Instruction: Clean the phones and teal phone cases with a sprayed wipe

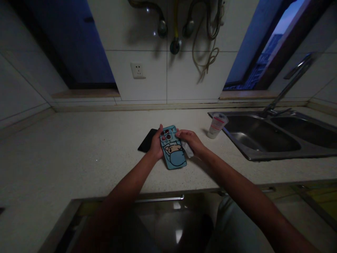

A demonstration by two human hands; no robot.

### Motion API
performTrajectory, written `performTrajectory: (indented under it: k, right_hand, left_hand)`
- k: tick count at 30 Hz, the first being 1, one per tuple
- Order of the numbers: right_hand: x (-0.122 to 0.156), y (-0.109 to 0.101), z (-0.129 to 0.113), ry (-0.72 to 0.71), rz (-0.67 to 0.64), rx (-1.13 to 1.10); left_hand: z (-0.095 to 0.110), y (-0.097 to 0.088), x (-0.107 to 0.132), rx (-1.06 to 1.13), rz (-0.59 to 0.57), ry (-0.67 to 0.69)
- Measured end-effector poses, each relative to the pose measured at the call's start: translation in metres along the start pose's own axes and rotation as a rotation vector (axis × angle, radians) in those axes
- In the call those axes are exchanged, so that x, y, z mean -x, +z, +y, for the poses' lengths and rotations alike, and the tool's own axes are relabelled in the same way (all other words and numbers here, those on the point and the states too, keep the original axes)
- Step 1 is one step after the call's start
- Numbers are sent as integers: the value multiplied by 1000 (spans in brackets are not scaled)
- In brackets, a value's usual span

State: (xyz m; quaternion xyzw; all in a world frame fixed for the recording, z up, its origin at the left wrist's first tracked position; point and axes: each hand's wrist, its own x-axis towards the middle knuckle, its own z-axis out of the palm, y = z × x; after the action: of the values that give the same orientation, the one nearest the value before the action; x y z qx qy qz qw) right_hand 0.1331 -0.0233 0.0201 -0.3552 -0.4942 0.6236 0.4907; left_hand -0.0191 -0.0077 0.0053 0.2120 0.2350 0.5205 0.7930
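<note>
A light-blue phone case (175, 156) with a cartoon animal on its back is tilted up above the counter. Whether a phone sits inside it I cannot tell. My left hand (156, 144) grips its left edge, thumb pointing up beside the round camera openings. At the upper right edge, the fingers of my right hand (193, 141) are pinched close to the case. A crumpled white tissue (187, 150) hangs from under that hand. Partly behind my left hand, a flat black phone-like slab (146, 141) lies on the counter.
A clear plastic cup (217, 125) with red print stands to the right, beside the double steel sink (249, 156) and its faucet (286, 84). The pale counter (65, 151) ends at a front edge near my forearms. Pipes and a socket (137, 70) are on the tiled wall.
</note>
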Motion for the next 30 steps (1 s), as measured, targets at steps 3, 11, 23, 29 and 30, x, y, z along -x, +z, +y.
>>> performTrajectory:
  k: [3, 11, 23, 29, 30]
  right_hand:
    - [0, 0, 1, 23, 8, -11]
    - [-9, -8, 6, -109, 192, -95]
    - [3, -10, 14, -803, 87, 882]
    - [1, -8, 28, -955, -129, 1178]
    - [0, -8, 29, -967, -150, 1199]
  left_hand:
    - [0, 5, 5, 25, -42, -15]
    - [0, 5, 4, 62, -78, -39]
    - [-12, 2, 4, 53, -100, -114]
    - [-19, 1, 2, 85, 1, -22]
    - [-19, 1, 1, 82, 8, -20]
